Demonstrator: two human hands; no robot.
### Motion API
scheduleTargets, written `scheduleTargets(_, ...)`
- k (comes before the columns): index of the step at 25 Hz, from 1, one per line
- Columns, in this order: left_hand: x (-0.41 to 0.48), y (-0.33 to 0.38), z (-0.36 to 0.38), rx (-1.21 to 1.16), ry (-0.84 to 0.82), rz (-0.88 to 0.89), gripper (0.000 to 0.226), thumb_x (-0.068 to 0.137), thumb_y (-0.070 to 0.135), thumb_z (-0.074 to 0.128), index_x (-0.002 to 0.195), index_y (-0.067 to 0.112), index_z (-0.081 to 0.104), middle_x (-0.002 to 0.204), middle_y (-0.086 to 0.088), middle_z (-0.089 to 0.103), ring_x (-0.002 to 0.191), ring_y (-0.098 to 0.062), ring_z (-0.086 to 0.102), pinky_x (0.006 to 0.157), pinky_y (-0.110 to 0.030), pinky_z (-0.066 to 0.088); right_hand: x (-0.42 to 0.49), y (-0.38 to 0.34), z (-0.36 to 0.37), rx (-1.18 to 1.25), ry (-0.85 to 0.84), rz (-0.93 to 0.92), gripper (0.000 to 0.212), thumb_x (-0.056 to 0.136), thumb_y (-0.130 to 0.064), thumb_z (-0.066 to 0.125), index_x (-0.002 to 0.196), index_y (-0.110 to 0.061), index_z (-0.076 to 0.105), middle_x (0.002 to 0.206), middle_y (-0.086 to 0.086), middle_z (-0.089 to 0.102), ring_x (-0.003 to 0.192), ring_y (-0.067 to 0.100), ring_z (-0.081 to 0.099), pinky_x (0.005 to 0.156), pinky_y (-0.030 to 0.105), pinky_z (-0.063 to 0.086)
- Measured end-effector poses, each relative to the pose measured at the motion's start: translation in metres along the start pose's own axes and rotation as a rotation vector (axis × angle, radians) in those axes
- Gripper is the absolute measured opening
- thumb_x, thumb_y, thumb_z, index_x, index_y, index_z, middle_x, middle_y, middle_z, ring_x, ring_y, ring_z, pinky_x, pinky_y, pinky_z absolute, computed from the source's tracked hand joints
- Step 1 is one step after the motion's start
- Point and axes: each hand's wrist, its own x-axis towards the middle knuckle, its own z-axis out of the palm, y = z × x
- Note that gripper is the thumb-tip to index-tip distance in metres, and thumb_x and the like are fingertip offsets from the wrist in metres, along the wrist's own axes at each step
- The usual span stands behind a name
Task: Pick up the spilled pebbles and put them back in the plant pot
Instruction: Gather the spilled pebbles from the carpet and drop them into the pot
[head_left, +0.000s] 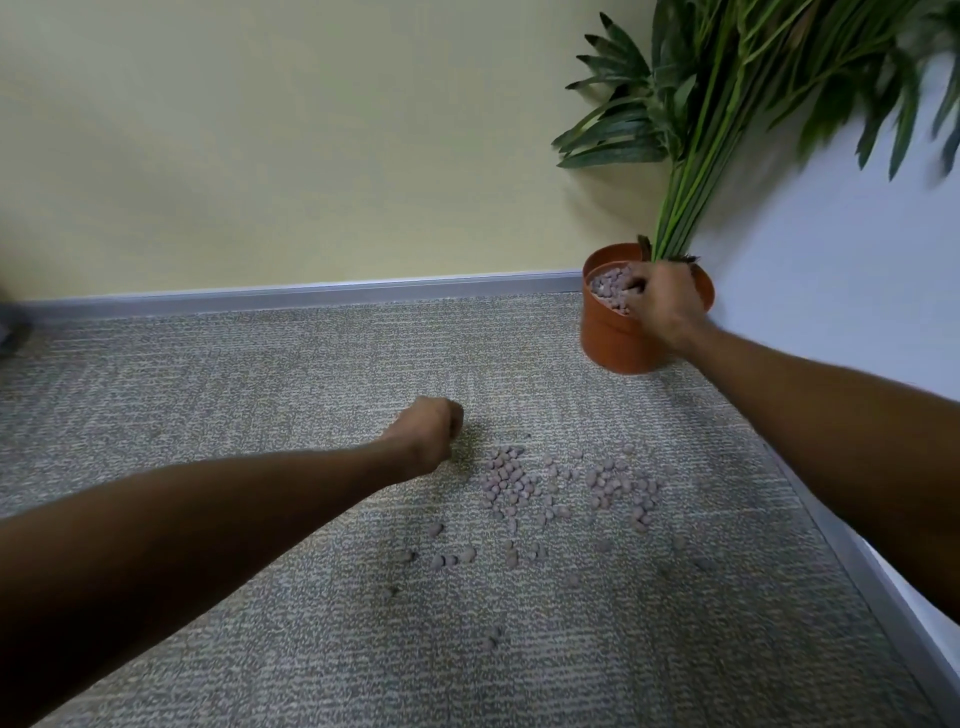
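Setting: grey carpet floor (208, 415) in a room corner, yellow wall (260, 130) at the far side, pale wall on the right.
Pot: orange plant pot (610, 340) stands in the far right corner, upright, green plant (727, 78) rising from it; its top is filled with pebbles.
Spill: spilled pebbles (511, 483) lie scattered on the carpet, nearer than the pot and to its left; densest in two clumps, with loose strays trailing nearer and left.
Key relation: the spill sits just right of the left hand and well near of the right hand; the left is much the closer. The scatter runs mostly left to right.
Left hand: left hand (428, 428) curled into a closed fist low over the carpet at the spill's left edge; whether it holds pebbles I cannot tell.
Right hand: right hand (662, 301) over the pot mouth, fingers bent down onto the pebbles there; probably releasing a load, but the palm is hidden.
Progress: most of the spill looks uncollected.
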Motion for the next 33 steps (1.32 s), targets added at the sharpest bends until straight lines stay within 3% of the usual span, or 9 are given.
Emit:
scheduleTargets(5,0.031,0.043,-0.024,-0.032,0.096,0.095,0.02,0.08,-0.005,0.076,0.087,0.012,0.067,0.09,-0.007,0.072,0.077,-0.022,0.069,0.063,-0.031,0.058,0.004,0.034,-0.008,-0.029,-0.016,0.035,0.017,0.087,0.0,0.073,0.101,-0.005,0.081,0.105,0.016,0.078,0.101,0.031,0.071,0.098,0.036,0.055)
scheduleTargets(9,0.062,0.09,-0.038,-0.086,0.166,0.17,0.019,0.08,-0.005,0.075,0.09,0.01,0.069,0.093,-0.008,0.074,0.082,-0.024,0.07,0.073,-0.037,0.061,0.007,0.037,-0.01,0.028,-0.015,0.001,0.018,0.089,-0.005,0.076,0.106,-0.009,0.08,0.109,0.013,0.078,0.098,0.026,0.073,0.098,0.042,0.058)
scheduleTargets(14,0.096,0.152,-0.048,-0.191,0.268,0.226,0.019,0.079,-0.01,0.067,0.087,0.008,0.067,0.086,-0.005,0.07,0.078,-0.023,0.068,0.062,-0.033,0.056,0.006,0.044,-0.019,0.056,0.007,-0.048,0.015,0.088,-0.003,0.073,0.096,-0.012,0.081,0.101,0.01,0.078,0.093,0.026,0.073,0.091,0.046,0.06)
scheduleTargets(19,0.131,0.195,-0.052,-0.286,0.369,0.24,0.018,0.076,-0.003,0.072,0.084,0.011,0.064,0.085,-0.008,0.068,0.074,-0.019,0.061,0.059,-0.023,0.054,-0.014,0.058,-0.023,-0.039,-0.054,-0.107,0.016,0.088,-0.005,0.069,0.098,-0.01,0.081,0.11,0.009,0.075,0.105,0.025,0.067,0.093,0.028,0.049)
scheduleTargets(21,0.142,0.208,-0.051,-0.283,0.364,0.252,0.02,0.081,-0.003,0.069,0.086,0.015,0.06,0.085,-0.006,0.061,0.073,-0.014,0.055,0.05,-0.012,0.04,-0.02,0.06,-0.022,-0.068,-0.059,-0.127,0.017,0.09,-0.008,0.066,0.101,-0.01,0.079,0.112,0.011,0.073,0.107,0.028,0.066,0.092,0.029,0.047)
scheduleTargets(24,0.157,0.221,-0.044,-0.244,0.379,0.222,0.017,0.086,0.006,0.065,0.09,0.022,0.061,0.093,-0.005,0.06,0.082,-0.02,0.056,0.068,-0.024,0.04,-0.023,0.058,-0.023,-0.108,-0.082,-0.16,0.024,0.09,-0.01,0.059,0.105,-0.011,0.078,0.121,0.016,0.068,0.115,0.034,0.062,0.101,0.04,0.049)
scheduleTargets(28,0.17,0.219,-0.04,-0.247,0.404,0.167,0.026,0.082,0.002,0.069,0.104,0.014,0.074,0.103,-0.013,0.07,0.094,-0.029,0.068,0.08,-0.035,0.055,-0.029,0.054,-0.021,-0.172,-0.097,-0.246,0.027,0.095,-0.003,0.054,0.113,-0.005,0.075,0.128,0.018,0.063,0.12,0.034,0.059,0.103,0.038,0.046)
scheduleTargets(30,0.171,0.215,-0.043,-0.279,0.428,0.178,0.031,0.085,-0.001,0.065,0.113,0.009,0.075,0.108,-0.015,0.073,0.096,-0.032,0.072,0.081,-0.029,0.058,-0.033,0.056,-0.019,-0.213,-0.071,-0.305,0.025,0.098,-0.007,0.055,0.114,-0.006,0.073,0.124,0.014,0.062,0.116,0.031,0.059,0.099,0.041,0.049)
scheduleTargets(33,0.158,0.205,-0.046,-0.27,0.454,0.198,0.027,0.091,0.001,0.062,0.115,0.006,0.074,0.108,-0.013,0.071,0.092,-0.032,0.071,0.069,-0.018,0.049,-0.039,0.056,-0.016,-0.225,-0.008,-0.39,0.024,0.099,-0.011,0.058,0.119,-0.01,0.07,0.121,0.011,0.062,0.113,0.028,0.059,0.095,0.041,0.051)
